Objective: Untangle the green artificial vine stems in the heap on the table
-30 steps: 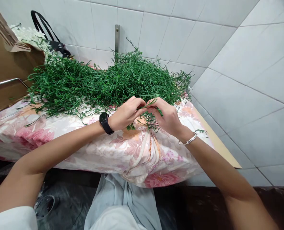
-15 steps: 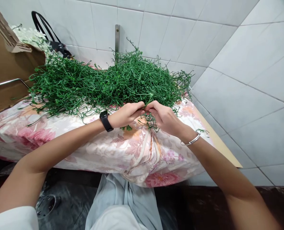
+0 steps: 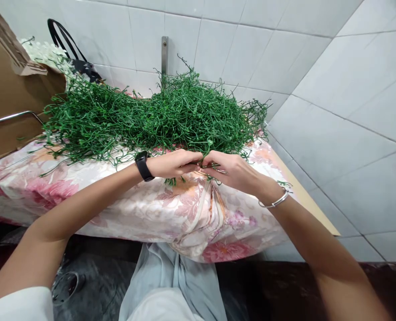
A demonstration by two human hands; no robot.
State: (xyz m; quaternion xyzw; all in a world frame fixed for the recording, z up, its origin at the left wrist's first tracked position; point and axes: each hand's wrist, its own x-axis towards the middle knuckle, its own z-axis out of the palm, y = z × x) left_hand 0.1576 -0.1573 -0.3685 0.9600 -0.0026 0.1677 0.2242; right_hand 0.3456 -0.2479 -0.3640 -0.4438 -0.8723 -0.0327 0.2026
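A big heap of thin green plastic sprigs [image 3: 151, 118] lies on a table covered by a floral cloth [image 3: 171, 214]. At its front edge my left hand [image 3: 174, 164], with a black watch on the wrist, and my right hand [image 3: 233, 171], with a silver bangle, meet fingertip to fingertip. Both pinch one green sprig [image 3: 206, 168] between them; small green tips stick out below the fingers. Both hands rest low, close to the cloth.
A brown cardboard box [image 3: 7, 93] stands at the left with a metal rail in front. A black bag [image 3: 77, 62] and white flowers [image 3: 46, 51] sit behind the heap. Tiled walls close in at the back and right. My grey-clad lap is below the table edge.
Both hands have sunk a little toward the cloth while keeping the pinch on the sprig. The heap has not moved.
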